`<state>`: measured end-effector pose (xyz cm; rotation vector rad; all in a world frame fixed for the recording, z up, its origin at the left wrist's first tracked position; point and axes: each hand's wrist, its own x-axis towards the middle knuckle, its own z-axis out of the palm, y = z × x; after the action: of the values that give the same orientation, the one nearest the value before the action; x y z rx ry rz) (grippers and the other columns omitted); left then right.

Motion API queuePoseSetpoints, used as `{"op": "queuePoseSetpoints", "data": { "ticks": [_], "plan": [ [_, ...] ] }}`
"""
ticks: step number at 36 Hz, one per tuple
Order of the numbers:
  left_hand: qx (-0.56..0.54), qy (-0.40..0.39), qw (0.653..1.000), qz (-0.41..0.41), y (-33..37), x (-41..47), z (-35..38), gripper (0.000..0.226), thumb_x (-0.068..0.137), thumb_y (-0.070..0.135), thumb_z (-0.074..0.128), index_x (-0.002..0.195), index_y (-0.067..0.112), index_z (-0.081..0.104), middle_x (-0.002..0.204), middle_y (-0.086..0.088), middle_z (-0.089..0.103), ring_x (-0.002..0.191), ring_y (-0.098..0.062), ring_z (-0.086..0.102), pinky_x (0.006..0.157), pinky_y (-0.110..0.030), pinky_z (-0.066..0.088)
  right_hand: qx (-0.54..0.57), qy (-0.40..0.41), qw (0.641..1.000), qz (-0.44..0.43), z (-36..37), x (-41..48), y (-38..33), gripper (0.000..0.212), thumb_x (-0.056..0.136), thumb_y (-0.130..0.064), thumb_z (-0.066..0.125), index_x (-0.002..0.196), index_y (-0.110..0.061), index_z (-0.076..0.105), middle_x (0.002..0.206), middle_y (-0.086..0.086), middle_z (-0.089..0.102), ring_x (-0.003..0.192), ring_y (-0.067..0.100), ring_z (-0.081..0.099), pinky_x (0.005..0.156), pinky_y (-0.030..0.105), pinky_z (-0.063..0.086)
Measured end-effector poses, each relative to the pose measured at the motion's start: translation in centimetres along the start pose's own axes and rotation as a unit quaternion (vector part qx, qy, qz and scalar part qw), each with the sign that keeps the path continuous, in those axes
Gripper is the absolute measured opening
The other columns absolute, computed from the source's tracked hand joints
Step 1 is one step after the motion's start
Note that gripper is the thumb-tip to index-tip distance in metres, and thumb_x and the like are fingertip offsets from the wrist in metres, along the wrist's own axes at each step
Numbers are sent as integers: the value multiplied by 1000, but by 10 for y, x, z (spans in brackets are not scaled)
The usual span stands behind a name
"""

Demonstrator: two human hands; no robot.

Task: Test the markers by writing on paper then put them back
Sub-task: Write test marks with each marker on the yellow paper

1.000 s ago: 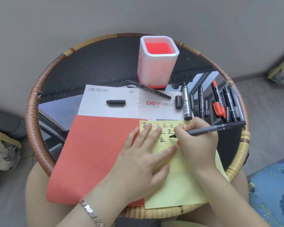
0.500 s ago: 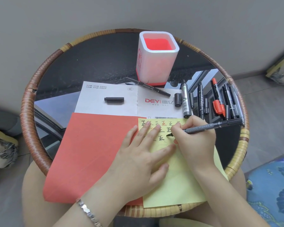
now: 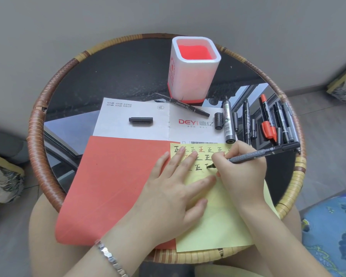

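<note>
My right hand grips a black marker labelled DOUBLE MARKER, its tip touching the yellow paper in the third row of written characters. My left hand lies flat, fingers spread, pressing the yellow paper and the red sheet beneath it. A loose black cap rests on the white printed sheet. Several uncapped markers and caps, one of them red, lie at the right of the table. Behind the sheets stands a white pen holder with a red inside.
Everything sits on a round glass-topped table with a woven rattan rim. One slim black pen leans across the white sheet by the holder's base. A blue patterned cushion is at the lower right. A grey wall is behind.
The marker tip has moved slightly left and down along the third row, adding a stroke. My left hand stays flat on the paper. The camera has shifted a little.
</note>
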<state>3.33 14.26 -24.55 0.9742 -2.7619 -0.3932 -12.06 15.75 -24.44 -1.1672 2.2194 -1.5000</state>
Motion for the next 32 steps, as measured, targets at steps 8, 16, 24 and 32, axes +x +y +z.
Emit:
{"op": "queuePoseSetpoints", "data": {
  "ticks": [8,16,24,32],
  "plan": [
    [1,0,1000,1,0,0,0,43,83,45,39,122,39,55,139,-13,48,132,-34,39,103,-47,21,6,9,1000,1,1,0,1,21,61,-14,57,52,-12,38,46,21,44,51,39,54,54,42,45],
    [-4,2,1000,2,0,0,0,43,83,45,40,123,39,54,139,-13,47,133,-34,38,103,-47,20,6,18,1000,1,0,0,0,21,61,-14,56,51,-12,37,46,20,43,51,39,52,53,40,43],
    [-8,-3,1000,0,0,0,0,44,83,46,39,124,39,54,140,-13,47,134,-33,36,103,-47,20,15,-3,1000,1,1,0,0,21,61,-14,57,52,-6,40,47,23,50,51,39,54,56,41,47],
    [-4,-3,1000,0,0,0,0,44,83,45,39,123,39,54,140,-13,47,134,-33,36,104,-47,19,15,-5,1000,-10,0,-1,-2,24,60,-13,56,50,-5,36,45,18,43,48,39,51,50,39,42]
  ]
}}
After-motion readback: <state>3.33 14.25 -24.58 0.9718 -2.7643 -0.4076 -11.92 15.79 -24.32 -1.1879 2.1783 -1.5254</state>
